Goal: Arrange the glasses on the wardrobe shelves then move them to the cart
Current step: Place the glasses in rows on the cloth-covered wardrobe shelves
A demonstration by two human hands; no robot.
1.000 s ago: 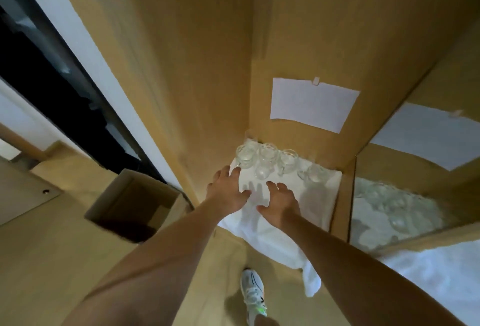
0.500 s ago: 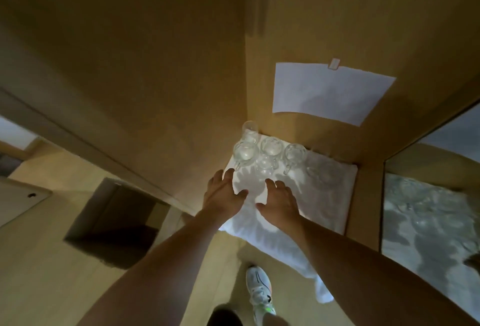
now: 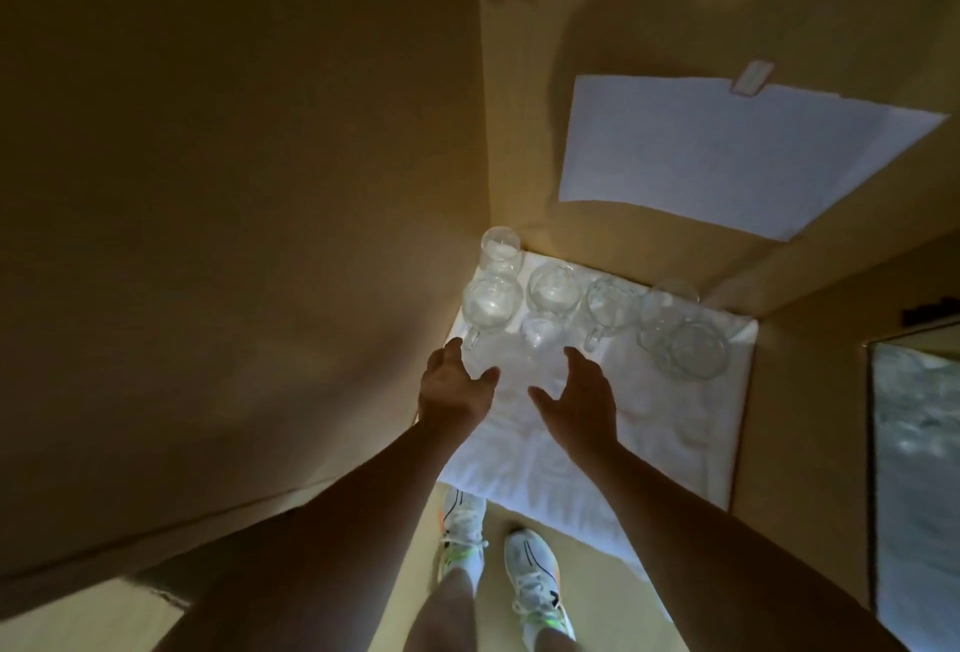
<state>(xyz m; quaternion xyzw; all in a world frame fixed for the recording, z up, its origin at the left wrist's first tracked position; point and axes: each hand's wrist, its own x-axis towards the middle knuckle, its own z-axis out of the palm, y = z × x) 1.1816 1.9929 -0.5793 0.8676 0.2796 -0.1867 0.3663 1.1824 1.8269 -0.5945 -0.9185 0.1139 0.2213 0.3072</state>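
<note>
Several clear glasses stand on a white cloth that covers a wardrobe shelf. A handled glass mug is at the left, a tall glass sits in the corner behind it, another mug and a third mug are in the middle, and a wide glass is at the right. My left hand and my right hand hover over the cloth just in front of the glasses, palms facing each other, fingers spread. Neither hand holds anything.
A wooden side wall stands close on the left and the back wall carries a taped white paper sheet. A wooden divider bounds the shelf on the right, with another cloth-covered compartment beyond. My white shoes are on the floor below.
My view has moved closer into the wardrobe. Both hands have lifted off the cloth, turned palms inward and drawn a little apart, nearer the front glasses.
</note>
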